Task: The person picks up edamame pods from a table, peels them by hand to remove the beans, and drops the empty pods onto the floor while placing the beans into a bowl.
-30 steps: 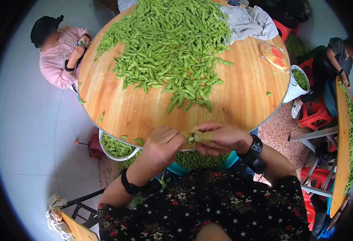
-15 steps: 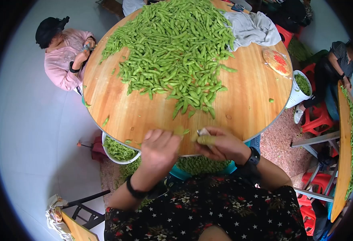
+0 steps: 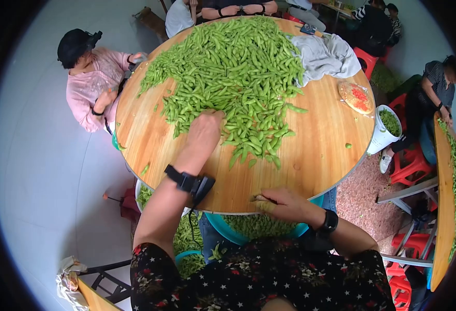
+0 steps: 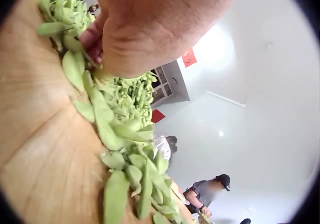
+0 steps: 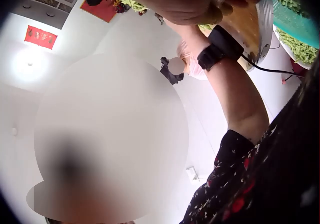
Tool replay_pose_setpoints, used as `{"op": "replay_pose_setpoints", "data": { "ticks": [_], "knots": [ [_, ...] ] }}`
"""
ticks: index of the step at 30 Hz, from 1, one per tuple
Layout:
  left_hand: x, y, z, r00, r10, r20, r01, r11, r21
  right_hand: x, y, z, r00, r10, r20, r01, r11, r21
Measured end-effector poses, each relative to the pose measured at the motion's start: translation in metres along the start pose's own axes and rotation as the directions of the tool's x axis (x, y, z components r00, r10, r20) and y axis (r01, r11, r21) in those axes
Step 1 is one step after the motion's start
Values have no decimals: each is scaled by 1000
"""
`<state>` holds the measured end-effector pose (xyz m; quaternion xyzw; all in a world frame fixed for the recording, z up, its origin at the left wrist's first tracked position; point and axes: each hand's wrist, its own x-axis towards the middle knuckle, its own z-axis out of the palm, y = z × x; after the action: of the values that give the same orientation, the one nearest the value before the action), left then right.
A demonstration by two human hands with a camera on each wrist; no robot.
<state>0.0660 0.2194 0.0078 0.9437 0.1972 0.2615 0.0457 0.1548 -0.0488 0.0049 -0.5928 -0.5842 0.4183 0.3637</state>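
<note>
A large heap of green edamame pods [image 3: 228, 67] spreads over the round wooden table [image 3: 321, 135]. My left hand [image 3: 205, 132] reaches forward onto the heap's near left side. In the left wrist view its curled fingers [image 4: 94, 41] pinch at a pod [image 4: 90, 59] among others; a yellowish wrap shows near the thumb. My right hand [image 3: 282, 203] stays at the near table edge, fingers curled, over the teal basin [image 3: 218, 228] of shelled green beans. Something pale shows at its fingertips; I cannot tell whether it is held or worn.
A grey cloth [image 3: 326, 54] and a packaged round item with red print [image 3: 356, 97] lie on the table's right. A white bucket of green pieces [image 3: 381, 137] stands beyond the right edge. A person in pink [image 3: 95, 83] sits at left; others sit at the far side.
My left hand has left my right hand at the table edge and moved forward onto the pods. My right hand remains near the edge. The person in pink has spread their hands apart.
</note>
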Motion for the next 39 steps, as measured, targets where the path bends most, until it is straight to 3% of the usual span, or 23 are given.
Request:
{"op": "replay_pose_setpoints", "data": {
  "ticks": [2,4,6,7,8,10,13,14,15,16,19,20,21,22,26,29,30,31,33,34,35,36,39],
  "knots": [
    [9,-3,6,997,-53,56,49,997,62,-3,-6,-6,997,71,40,-73,997,41],
    [13,2,0,972,-139,191,161,981,-106,-9,-11,-10,986,145,83,-153,984,90],
    [3,16,-15,965,-142,219,178,972,-151,-11,-13,-14,976,191,101,-202,972,122],
    [-6,24,-24,958,-150,243,199,961,-192,-11,-9,-15,977,189,102,-201,971,128],
    [-14,29,-29,956,-151,250,201,962,-187,-9,-2,-14,995,96,4,-96,994,56],
    [-30,40,-36,972,-169,163,215,922,-322,-7,0,-14,996,-4,-88,3,1000,-18],
    [-54,51,-43,995,-95,28,98,902,-421,3,-13,-10,991,87,-100,-64,974,216],
    [-62,59,-46,995,-93,32,98,903,-419,7,-15,-6,985,126,-119,-71,921,382],
    [-70,69,-47,988,-133,82,155,781,-605,10,-16,-4,977,167,-132,-71,841,537],
    [-75,79,-48,977,-161,138,209,618,-758,12,-17,-4,977,168,-134,-71,840,538],
    [-88,95,-47,989,-148,3,87,565,-820,18,-21,-4,987,110,-114,-33,847,530],
    [-93,98,-46,988,-152,-4,85,573,-815,19,-29,-5,990,128,-57,-61,760,647],
    [-98,101,-45,978,-199,64,142,404,-904,20,-35,-4,990,138,6,-96,655,749],
    [-101,102,-44,963,-232,137,188,217,-958,21,-37,-4,991,129,14,-97,658,747],
    [-107,98,-52,955,-274,116,225,409,-884,23,-37,-2,983,169,78,-171,657,734],
    [-111,86,-50,980,-194,54,141,470,-871,24,-28,0,970,215,116,-235,689,686],
    [-114,89,-49,967,-238,88,181,403,-897,28,-26,0,962,226,150,-267,689,673],
    [-115,90,-51,967,-237,98,193,424,-885,31,-28,1,968,193,161,-251,700,668],
    [-113,91,-54,973,-212,93,180,439,-880,29,-34,4,950,289,120,-275,584,764],
    [-112,91,-55,979,-185,83,156,428,-890,30,-37,6,955,266,131,-269,593,759],
    [-114,87,-54,987,-139,76,134,478,-868,31,-40,8,916,380,126,-319,504,803],
    [-115,89,-54,982,-168,89,154,426,-891,32,-40,9,861,492,128,-357,406,841],
    [-112,90,-68,970,-232,74,194,556,-808,30,-22,3,919,375,126,-318,513,797]
  ]
}}
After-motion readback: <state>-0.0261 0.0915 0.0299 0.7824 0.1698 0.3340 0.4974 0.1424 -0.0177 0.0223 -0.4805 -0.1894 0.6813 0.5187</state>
